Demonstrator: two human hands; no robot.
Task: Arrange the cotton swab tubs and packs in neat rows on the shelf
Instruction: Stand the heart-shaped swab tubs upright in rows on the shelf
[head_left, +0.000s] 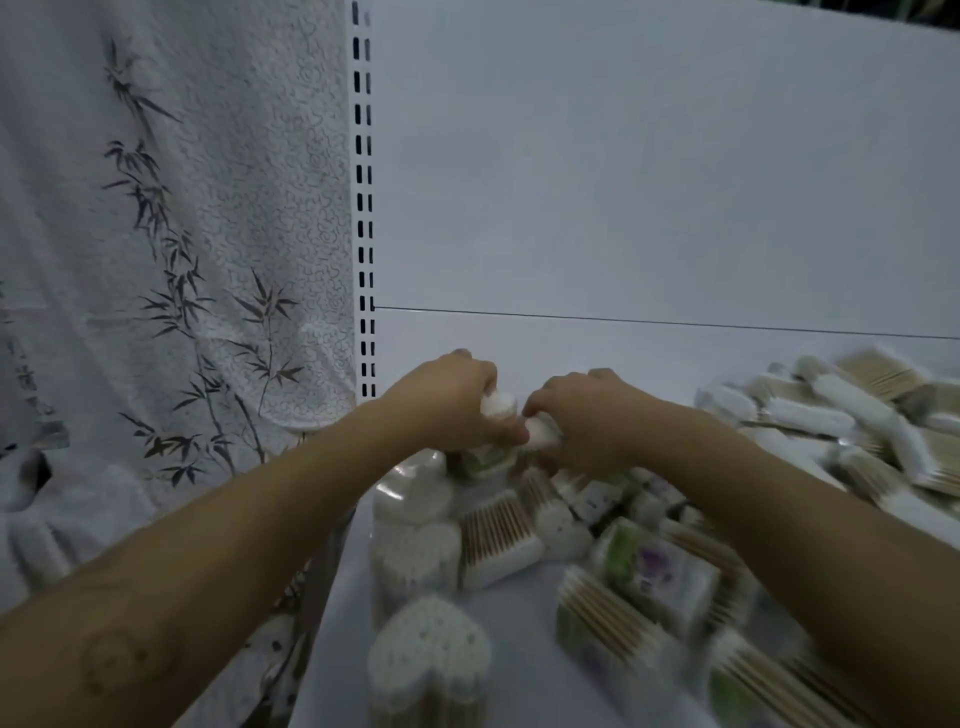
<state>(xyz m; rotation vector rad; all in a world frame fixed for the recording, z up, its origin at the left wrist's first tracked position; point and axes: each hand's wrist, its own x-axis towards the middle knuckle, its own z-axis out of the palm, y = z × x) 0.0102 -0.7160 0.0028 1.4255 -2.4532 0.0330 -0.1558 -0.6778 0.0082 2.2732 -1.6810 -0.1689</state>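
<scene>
My left hand (447, 400) grips a cotton swab tub (496, 410) near the back left of the white shelf (519, 623). Right beside it, my right hand (587, 415) grips another swab tub (540, 434); the two tubs touch. Below the hands, heart-shaped tubs (415, 556) stand in a line along the shelf's left edge, the nearest heart tub (428, 654) at the front. Flat packs of wooden-stick swabs (498, 535) and green-labelled packs (649, 571) lie jumbled in the middle. The image is blurred.
A loose heap of swab packs (857, 431) fills the right side of the shelf. A white slotted upright (363, 208) and white back panel (649, 182) bound the shelf. A bamboo-printed cloth (171, 286) hangs to the left.
</scene>
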